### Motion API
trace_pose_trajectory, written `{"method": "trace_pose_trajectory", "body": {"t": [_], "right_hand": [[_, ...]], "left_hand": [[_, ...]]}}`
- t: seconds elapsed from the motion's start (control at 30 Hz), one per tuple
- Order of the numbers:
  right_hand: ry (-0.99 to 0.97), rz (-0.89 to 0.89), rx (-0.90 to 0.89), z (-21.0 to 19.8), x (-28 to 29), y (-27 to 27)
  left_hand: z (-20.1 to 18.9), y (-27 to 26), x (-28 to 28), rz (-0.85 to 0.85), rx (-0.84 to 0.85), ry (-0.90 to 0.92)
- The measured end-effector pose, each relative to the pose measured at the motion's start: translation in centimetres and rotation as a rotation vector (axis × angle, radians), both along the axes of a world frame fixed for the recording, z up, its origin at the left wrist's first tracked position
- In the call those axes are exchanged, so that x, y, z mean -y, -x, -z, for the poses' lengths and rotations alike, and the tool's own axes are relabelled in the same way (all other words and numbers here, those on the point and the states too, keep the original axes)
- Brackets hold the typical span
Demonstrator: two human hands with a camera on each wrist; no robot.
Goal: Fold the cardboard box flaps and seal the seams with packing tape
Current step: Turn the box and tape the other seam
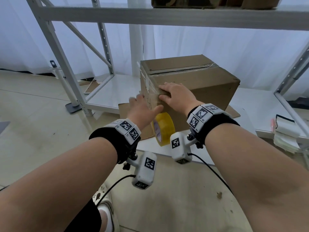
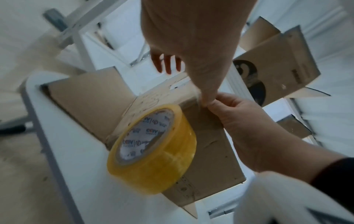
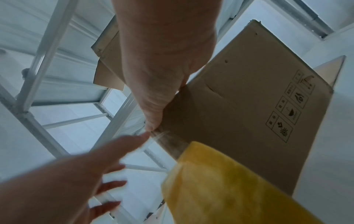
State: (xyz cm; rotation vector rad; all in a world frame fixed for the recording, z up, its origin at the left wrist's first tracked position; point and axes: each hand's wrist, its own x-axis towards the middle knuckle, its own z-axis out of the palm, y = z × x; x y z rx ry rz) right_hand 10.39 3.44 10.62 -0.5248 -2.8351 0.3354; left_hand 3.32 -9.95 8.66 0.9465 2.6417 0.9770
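Note:
A brown cardboard box [image 1: 200,84] stands on a low white shelf, its top flaps folded down with clear tape along the top seam. My right hand [image 1: 175,94] lies over the box's near top corner, fingers on the top and thumb on the front face [image 3: 249,98]. My left hand [image 1: 142,106] is at the box's left side, fingers straight and spread, blurred, its thumb tip by the right thumb at the corner. A yellow tape roll [image 1: 163,129] hangs below that corner on a stretched strip of tape [image 3: 166,139], with no hand around it [image 2: 153,151].
The box sits on a flat cardboard sheet [image 1: 123,111] on the shelf board [image 1: 250,106]. White metal rack posts [image 1: 55,47] rise to the left and right. A pole on a grey base [image 1: 71,108] stands left. Papers [image 1: 284,136] are stacked at right. More boxes [image 1: 217,2] sit on the upper shelf.

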Motion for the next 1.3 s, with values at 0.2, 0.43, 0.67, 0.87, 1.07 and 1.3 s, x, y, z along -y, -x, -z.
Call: {"method": "trace_pose_trajectory", "body": {"t": [0.2,0.43,0.67,0.87,1.07,1.3], "right_hand": [[0.240,0.251,-0.426,0.9,0.6,-2.5],[1.019,0.347,0.017,2.6,3.0,-3.4],[1.070,0.307,0.078,2.3,4.1,-3.1],[1.179,0.288,0.054,2.8,3.7,-2.6],[1.191,0.311,0.020,2.5,3.4,-2.1],[1.197,0.315,0.046,2.4,2.9,-1.6]], "left_hand": [[-3.3,2.4,-1.3,0.542,-0.558,0.237],[-2.8,3.4,-1.6,0.526,-0.577,0.259],[-2.1,3.5,-2.1,0.504,-0.646,0.176],[-1.3,3.8,-2.2,0.466,-0.649,0.117],[-1.2,4.0,-2.3,0.472,-0.644,0.074],[-0.9,4.2,-2.5,0.483,-0.667,0.039]]}}
